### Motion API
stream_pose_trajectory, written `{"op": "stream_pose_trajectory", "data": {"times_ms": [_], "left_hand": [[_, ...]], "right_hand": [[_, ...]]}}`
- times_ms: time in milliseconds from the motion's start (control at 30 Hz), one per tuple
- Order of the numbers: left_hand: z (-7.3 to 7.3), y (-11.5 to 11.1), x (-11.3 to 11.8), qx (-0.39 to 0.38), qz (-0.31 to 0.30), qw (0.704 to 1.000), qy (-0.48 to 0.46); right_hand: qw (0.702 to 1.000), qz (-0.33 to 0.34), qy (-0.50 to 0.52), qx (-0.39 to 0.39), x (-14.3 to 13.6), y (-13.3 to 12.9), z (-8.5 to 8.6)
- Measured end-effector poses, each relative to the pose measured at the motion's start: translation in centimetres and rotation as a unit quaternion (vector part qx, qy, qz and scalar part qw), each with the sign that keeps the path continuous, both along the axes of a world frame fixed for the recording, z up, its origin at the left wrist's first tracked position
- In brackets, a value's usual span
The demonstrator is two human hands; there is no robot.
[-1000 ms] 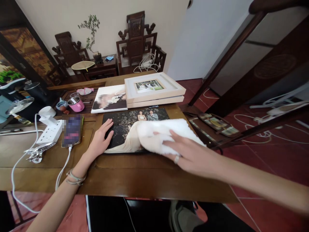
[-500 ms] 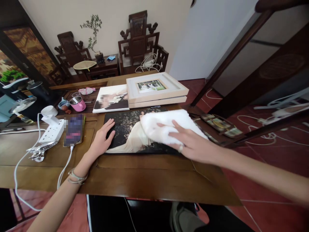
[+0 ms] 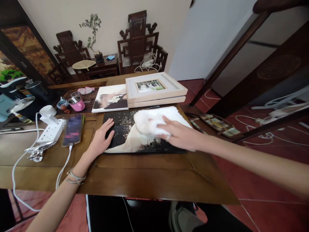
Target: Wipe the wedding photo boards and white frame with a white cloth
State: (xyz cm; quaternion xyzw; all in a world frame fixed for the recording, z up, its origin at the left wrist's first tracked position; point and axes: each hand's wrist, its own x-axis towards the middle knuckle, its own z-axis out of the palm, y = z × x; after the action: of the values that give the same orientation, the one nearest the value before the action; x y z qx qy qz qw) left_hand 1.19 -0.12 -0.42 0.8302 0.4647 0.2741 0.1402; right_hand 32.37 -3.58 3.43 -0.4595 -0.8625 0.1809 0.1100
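A brown wooden table (image 3: 154,180) spans the scene, with a carved dark chair (image 3: 138,42) beyond it against a pale wall. Flat on the table, near its front edge and right end, lies a large dark photo (image 3: 119,127) showing a long cream dress. Behind it is a stack of pale wooden frames (image 3: 154,98), the top one holding a small outdoor picture; a white-edged print (image 3: 112,100) lies against the stack's left side. A fluffy white cloth (image 3: 149,117) covers the dark photo's upper right part. The person's two hands are well apart. The right hand (image 3: 180,133) is clamped on the cloth from above, its fingers sunk into the folds. The left hand (image 3: 101,137) lies palm down, fingers spread and gripping nothing, on the photo's left edge. Left of that hand are a white power strip (image 3: 51,131), a phone (image 3: 72,130) plugged into a white cable (image 3: 64,167), and a pink mug (image 3: 78,105). Bracelets (image 3: 76,177) circle the left wrist; a ring (image 3: 167,138) sits on a right finger.
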Motion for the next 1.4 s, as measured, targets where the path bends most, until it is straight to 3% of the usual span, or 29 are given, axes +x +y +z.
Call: {"op": "stream_pose_trajectory", "data": {"times_ms": [100, 200, 333, 467, 567, 667, 867, 967, 1067, 1267, 1333, 1400], "left_hand": [[0.1, -0.1, 0.0, 0.000, -0.003, 1.000, 0.000], [0.2, -0.1, 0.0, -0.002, -0.003, 1.000, 0.001], [0.1, 0.0, 0.0, -0.002, -0.003, 1.000, -0.004], [0.0, -0.1, 0.0, -0.003, -0.003, 1.000, -0.002], [0.1, -0.1, 0.1, -0.002, -0.003, 1.000, -0.003], [0.1, -0.1, 0.0, -0.003, -0.004, 1.000, -0.002], [-0.1, -0.1, -0.2, -0.004, -0.005, 1.000, -0.004], [-0.1, -0.1, -0.2, -0.010, -0.003, 1.000, -0.010], [0.0, -0.1, -0.2, -0.016, -0.001, 1.000, -0.014], [-0.1, 0.0, -0.2, -0.016, -0.003, 1.000, -0.020], [-0.2, 0.0, -0.2, -0.015, -0.006, 1.000, -0.020], [-0.1, 0.0, -0.2, -0.015, -0.008, 1.000, -0.016]], "right_hand": [[0.999, -0.030, 0.000, 0.027, -0.9, 3.5, -0.3], [0.998, -0.033, 0.009, 0.060, -2.1, 4.0, -0.8], [0.997, 0.023, 0.027, 0.075, -4.0, -0.7, -1.2], [0.994, 0.098, 0.054, 0.017, -5.7, -7.2, -0.5], [0.990, 0.133, 0.050, -0.019, -6.2, -8.6, 0.2], [0.991, 0.130, 0.031, -0.017, -6.2, -5.8, 0.4], [0.998, 0.035, -0.012, 0.059, -7.1, 3.7, 0.1], [0.997, 0.010, -0.011, 0.073, -8.0, 5.3, -0.1], [0.999, 0.014, -0.016, 0.049, -8.6, 2.9, -0.2], [0.988, 0.148, 0.026, -0.026, -9.0, -6.7, 0.6], [0.986, 0.161, 0.033, -0.040, -8.9, -7.7, 0.9], [0.987, 0.152, 0.022, -0.044, -8.8, -6.9, 1.1]]}}
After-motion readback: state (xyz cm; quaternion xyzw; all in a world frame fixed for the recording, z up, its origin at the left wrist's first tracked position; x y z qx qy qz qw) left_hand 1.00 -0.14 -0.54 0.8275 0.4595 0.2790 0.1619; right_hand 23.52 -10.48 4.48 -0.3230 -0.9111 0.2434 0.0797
